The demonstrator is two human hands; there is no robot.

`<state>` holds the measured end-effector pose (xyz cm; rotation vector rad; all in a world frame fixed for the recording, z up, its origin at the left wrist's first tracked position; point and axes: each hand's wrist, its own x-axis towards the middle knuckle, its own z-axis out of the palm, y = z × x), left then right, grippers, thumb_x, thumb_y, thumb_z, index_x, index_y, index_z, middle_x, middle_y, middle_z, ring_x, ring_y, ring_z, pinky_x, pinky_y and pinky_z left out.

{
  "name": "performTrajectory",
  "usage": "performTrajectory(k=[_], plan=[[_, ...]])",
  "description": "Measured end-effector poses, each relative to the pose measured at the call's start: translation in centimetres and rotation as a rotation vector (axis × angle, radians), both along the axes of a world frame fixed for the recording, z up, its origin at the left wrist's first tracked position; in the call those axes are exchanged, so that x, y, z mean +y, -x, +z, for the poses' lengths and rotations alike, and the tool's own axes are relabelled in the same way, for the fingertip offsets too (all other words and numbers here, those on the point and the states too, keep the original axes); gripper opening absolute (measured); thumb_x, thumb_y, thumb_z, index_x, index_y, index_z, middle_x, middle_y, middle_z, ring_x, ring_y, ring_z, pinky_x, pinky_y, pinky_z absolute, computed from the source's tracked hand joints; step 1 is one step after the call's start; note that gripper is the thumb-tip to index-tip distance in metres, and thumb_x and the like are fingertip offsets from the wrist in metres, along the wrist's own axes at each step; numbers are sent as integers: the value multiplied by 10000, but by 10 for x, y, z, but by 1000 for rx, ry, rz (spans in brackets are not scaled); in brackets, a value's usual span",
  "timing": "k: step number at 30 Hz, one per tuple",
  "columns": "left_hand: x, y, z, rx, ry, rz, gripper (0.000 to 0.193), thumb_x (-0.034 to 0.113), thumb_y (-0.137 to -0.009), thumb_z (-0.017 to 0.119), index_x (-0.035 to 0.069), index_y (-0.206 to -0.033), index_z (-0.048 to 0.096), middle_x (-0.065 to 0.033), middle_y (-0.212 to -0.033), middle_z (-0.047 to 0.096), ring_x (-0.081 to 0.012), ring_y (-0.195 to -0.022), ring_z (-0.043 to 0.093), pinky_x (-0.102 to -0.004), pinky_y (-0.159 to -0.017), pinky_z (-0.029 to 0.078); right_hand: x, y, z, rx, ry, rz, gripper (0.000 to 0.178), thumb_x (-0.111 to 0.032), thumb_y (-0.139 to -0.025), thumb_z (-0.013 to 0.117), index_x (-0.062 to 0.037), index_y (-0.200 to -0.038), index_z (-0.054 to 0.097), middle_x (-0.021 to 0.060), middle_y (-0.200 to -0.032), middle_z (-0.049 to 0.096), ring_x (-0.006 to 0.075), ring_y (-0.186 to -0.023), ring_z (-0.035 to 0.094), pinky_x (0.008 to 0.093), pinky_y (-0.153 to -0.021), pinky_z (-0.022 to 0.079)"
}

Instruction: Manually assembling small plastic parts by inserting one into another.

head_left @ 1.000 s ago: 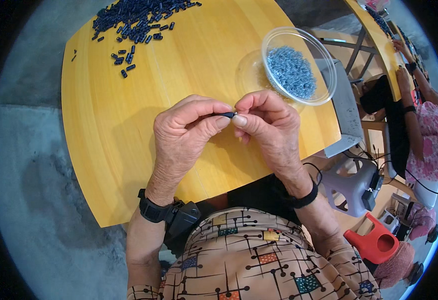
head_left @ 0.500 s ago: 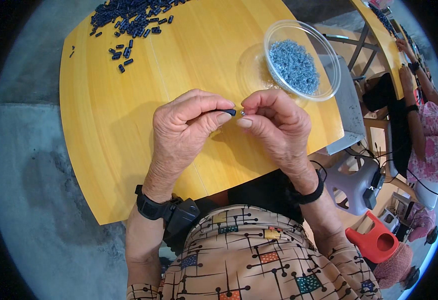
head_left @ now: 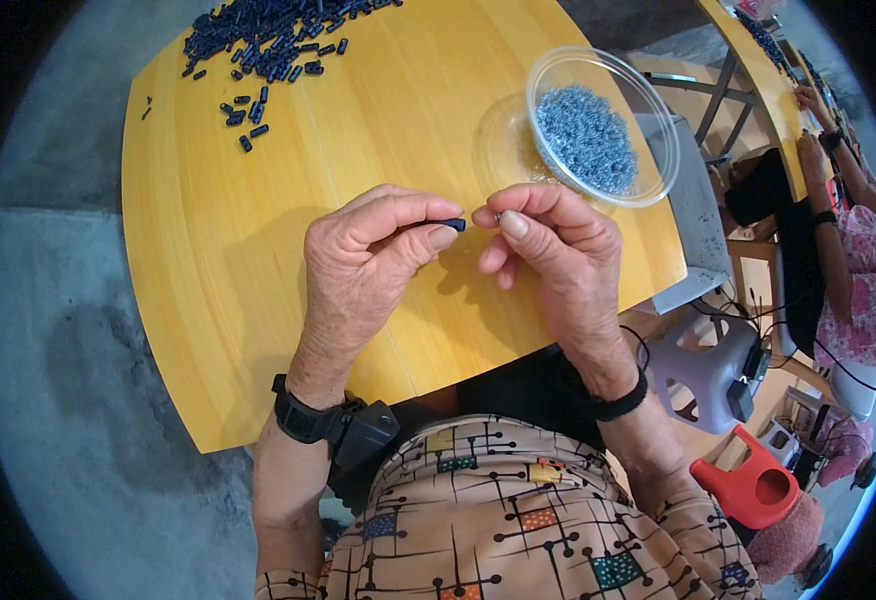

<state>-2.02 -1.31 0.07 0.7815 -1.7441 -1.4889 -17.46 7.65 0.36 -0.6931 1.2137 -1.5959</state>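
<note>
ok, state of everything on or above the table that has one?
Left hand: closed, thumb and finger pinching a part
Dark part: held, apart from the right hand's piece
Right hand: thumb and index finger pinched together
Tiny shiny piece: held, mostly hidden by fingers
Clear bowl: uncovered, partly filled
Small metal pieces: loose, heaped in the bowl
Dark parts pile: loose, some scattered nearby

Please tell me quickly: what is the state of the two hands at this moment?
Left hand: closed, pinching a small dark piece.
Right hand: closed, pinching a tiny shiny piece, mostly hidden by the fingers.
</note>
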Motion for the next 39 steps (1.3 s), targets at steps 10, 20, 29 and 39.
performTrajectory(k=[10, 20, 29, 39], plan=[[1, 1, -1, 27, 15, 50, 139, -39, -759, 698, 3, -890, 686, -36, -819, 649, -77, -715, 582, -188, -620, 464, -1, -11, 1, -259, -36, 7, 151, -68, -838, 659, 1, -972, 665, 22, -780, 638, 65, -643, 544, 197, -560, 441], [0, 1, -2, 29, 135, 52, 143, -31, -743, 714, 4, -878, 683, -43, -818, 652, -93, -735, 594, -197, -641, 472, -4, -14, -1, -173, -43, -19, 158, -60, -814, 684, 3, -958, 667, 22, -780, 646, 65, -639, 551, 198, -574, 454], [0, -1, 3, -43, 319, 49, 151, -22, -725, 717, -13, -868, 671, -84, -822, 662, -154, -767, 621, -234, -676, 491, -5, -14, -2, -118, -55, -25, 141, -59, -806, 691, 0, -932, 668, 18, -764, 644, 60, -630, 549, 194, -572, 454], [-3, 0, -3, 21, 418, 59, 160, 41, -705, 759, 21, -845, 683, -70, -773, 655, -144, -698, 620, -226, -603, 487, -3, -16, -5, -103, -8, -28, 129, -49, -806, 690, -3, -925, 669, 9, -757, 642, 53, -641, 550, 183, -577, 453]])
